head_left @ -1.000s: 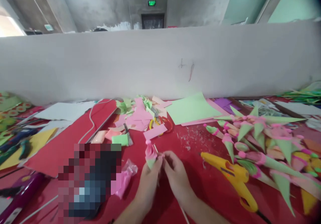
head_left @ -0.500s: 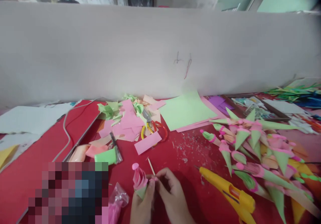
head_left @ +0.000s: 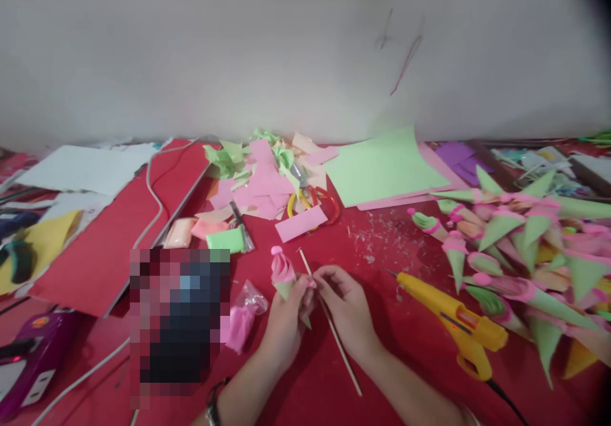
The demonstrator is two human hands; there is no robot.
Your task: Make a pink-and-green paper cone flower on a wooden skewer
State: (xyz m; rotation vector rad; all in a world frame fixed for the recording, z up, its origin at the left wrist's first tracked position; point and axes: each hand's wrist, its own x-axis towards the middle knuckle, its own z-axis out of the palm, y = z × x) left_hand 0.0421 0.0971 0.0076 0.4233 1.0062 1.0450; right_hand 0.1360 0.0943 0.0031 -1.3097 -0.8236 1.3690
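Note:
My left hand pinches a small pink paper flower bud with a green cone base. Close beside it, my right hand holds a thin wooden stick that slants from the bud down toward me. Both hands hover just above the red table, fingertips almost touching.
A yellow glue gun lies right of my hands. Several finished pink-and-green cone flowers are piled at the right. Paper scraps and scissors, a green sheet, a pink bag and a purple device lie around. A grey partition stands behind.
The view has tipped down toward the table. My hands stay together on the bud, and more of the stick now shows below my right hand.

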